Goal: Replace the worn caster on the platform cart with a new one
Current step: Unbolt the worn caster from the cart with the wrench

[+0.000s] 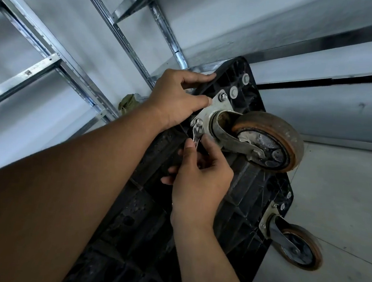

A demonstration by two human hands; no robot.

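A person's two bare hands work on the ribbed black underside of a platform cart (255, 187), tipped up so that its wheels face the camera. The left hand (175, 99) grips the cart's rim, fingers curled over the edge and the thumb lying against the steel mounting plate (217, 108). The right hand (199, 178) pinches a small wrench (196, 134) between thumb and curled fingers, the tool's head seated on a nut (198, 121) at the plate's corner just beyond the fingertips. The worn caster (268, 141), its orange-brown tyre scuffed and a pale scrap caught at the hub, stands out from the plate just to the right of both sets of fingers. A second caster (295, 247) sits at the cart's other corner, well below and right of the right hand. Bare galvanised shelving (52, 61) runs behind the left hand, with a crumpled green cloth (127, 103) at its foot, just left of the left wrist. Pale grey seamed panels (345, 188) spread beyond the wheels.
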